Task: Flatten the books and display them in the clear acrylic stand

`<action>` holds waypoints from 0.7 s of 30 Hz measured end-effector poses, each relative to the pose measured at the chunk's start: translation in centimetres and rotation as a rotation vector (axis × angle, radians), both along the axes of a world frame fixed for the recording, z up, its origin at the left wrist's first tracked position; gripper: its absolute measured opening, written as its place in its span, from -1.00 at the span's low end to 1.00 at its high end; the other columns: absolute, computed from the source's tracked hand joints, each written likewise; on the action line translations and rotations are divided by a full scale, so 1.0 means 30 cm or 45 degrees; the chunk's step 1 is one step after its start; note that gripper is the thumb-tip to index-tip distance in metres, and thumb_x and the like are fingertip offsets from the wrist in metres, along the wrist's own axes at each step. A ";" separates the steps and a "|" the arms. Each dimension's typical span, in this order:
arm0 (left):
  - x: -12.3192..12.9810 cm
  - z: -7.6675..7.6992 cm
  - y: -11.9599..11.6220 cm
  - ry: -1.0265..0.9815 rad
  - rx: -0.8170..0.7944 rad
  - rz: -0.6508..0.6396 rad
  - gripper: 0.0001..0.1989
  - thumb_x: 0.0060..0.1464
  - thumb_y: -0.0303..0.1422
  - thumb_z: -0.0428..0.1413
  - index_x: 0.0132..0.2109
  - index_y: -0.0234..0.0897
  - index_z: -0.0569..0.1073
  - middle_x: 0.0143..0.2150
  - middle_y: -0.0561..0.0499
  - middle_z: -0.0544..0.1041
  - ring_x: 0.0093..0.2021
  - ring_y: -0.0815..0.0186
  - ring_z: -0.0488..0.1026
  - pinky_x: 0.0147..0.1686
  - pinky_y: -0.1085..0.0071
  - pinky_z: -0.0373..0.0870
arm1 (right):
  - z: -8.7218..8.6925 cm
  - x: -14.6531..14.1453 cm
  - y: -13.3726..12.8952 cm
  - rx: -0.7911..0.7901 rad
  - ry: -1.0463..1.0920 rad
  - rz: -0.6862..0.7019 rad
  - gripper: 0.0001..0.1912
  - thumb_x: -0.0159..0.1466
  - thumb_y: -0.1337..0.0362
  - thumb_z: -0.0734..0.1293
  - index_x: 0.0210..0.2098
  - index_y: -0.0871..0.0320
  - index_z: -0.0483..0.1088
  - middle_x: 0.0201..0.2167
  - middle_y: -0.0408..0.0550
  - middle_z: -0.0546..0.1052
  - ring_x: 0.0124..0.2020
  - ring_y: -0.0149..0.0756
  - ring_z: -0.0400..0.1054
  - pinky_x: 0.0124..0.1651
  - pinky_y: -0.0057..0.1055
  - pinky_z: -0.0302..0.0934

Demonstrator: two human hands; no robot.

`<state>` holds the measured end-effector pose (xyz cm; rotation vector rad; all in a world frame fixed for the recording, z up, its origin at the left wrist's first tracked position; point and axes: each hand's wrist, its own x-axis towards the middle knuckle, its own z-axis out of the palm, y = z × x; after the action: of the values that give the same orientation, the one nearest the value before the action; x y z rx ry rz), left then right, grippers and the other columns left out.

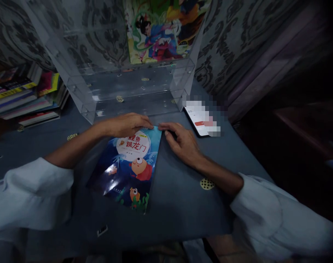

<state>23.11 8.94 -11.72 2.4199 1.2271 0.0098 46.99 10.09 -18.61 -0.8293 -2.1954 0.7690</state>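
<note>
- The clear plastic rack [86, 107] stands on the grey-blue tabletop [177, 208]; its lower tiers show through the see-through walls.
- The blue book [122, 179], its cover bearing orange fish and red Chinese characters, lies face up on the near side of the rack, its top edge toward it.
- The left hand [130, 125], just in front of the rack, lies palm down across the book's top edge, fingers reaching toward the top right corner; its thumb is hidden, so I cannot tell whether it grips.
- The right hand [181, 142], in front of the rack's right end, has its fingertips at that same corner; thumb and fingers are apart, and I cannot tell whether the fingertips touch the cover.
- A picture book [161, 36] with a figure in blue and pink stands upright in the rack's upper part.
- A phone [197, 122], partly pixelated, lies just beside the rack's right foot.
- A stack of books [26, 95] sits to the left of the rack.
- Patterned wallpaper [7, 33] rises behind the rack.
</note>
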 end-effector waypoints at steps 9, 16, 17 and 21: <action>0.013 -0.063 -0.101 0.083 0.126 -0.011 -0.34 0.13 -0.64 -0.02 0.33 -0.12 0.31 0.42 -0.03 0.28 0.45 0.16 0.13 0.36 0.02 0.09 | -0.004 0.004 0.004 0.084 -0.039 0.011 -0.67 0.35 0.40 0.20 0.03 0.10 0.46 -0.06 0.04 0.60 -0.04 -0.13 0.48 -0.03 -0.14 0.39; 0.032 -0.079 -0.213 0.012 0.179 -0.071 -0.40 0.19 -0.60 -0.03 0.33 -0.10 0.32 0.38 0.00 0.35 0.43 0.20 0.16 0.39 0.08 0.07 | -0.004 0.004 0.007 0.095 -0.065 0.009 -0.69 0.35 0.41 0.20 0.01 0.10 0.48 -0.09 0.04 0.62 -0.05 -0.13 0.49 0.00 -0.12 0.40; 0.037 -0.080 -0.236 0.012 0.191 -0.079 -0.41 0.21 -0.59 -0.03 0.33 -0.12 0.32 0.38 -0.01 0.35 0.43 0.20 0.17 0.39 0.07 0.06 | -0.003 0.004 0.006 0.090 -0.071 0.011 -0.68 0.35 0.42 0.20 0.01 0.10 0.48 -0.09 0.04 0.62 -0.07 -0.14 0.49 -0.02 -0.13 0.40; 0.064 -0.067 -0.336 0.020 0.222 -0.086 -0.45 0.26 -0.55 -0.05 0.34 -0.17 0.32 0.37 -0.06 0.36 0.41 0.18 0.20 0.40 0.07 0.07 | 0.001 0.005 0.004 0.089 -0.063 0.007 -0.68 0.35 0.41 0.20 0.00 0.12 0.49 -0.10 0.04 0.62 -0.10 -0.15 0.49 -0.04 -0.16 0.40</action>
<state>25.02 -1.15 -13.74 2.6144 1.1952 0.0811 47.12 10.21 -18.57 -0.8156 -2.2561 0.6768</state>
